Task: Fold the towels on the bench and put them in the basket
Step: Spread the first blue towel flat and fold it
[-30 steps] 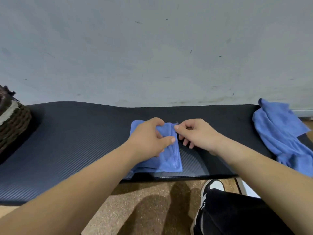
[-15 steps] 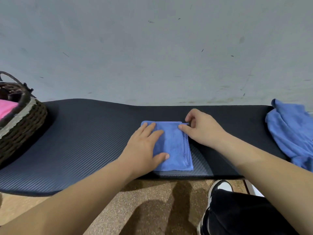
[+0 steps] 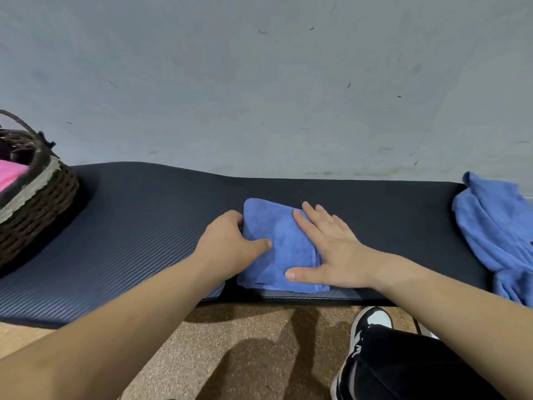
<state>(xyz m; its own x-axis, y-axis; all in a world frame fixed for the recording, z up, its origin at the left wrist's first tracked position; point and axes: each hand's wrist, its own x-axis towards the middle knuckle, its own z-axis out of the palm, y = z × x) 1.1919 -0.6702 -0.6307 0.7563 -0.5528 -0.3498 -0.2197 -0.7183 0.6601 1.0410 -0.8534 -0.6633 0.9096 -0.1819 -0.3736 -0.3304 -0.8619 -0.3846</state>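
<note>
The soft blue terry towel (image 3: 282, 246), folded into a small thick rectangle, lies at the front edge of the dark ribbed bench pad (image 3: 129, 226), in the middle of the frame. I judge it light and limp: its layers will slump apart unless I lift it by both short sides or slide a palm beneath. My left hand (image 3: 227, 246) pinches its left edge, thumb on top, fingers curled at the side. My right hand (image 3: 331, 249) lies flat, fingers straight and spread, pressing its right half. The brown woven basket (image 3: 37, 206) sits at the frame's left edge, and a crumpled blue towel (image 3: 496, 226) lies at its right.
</note>
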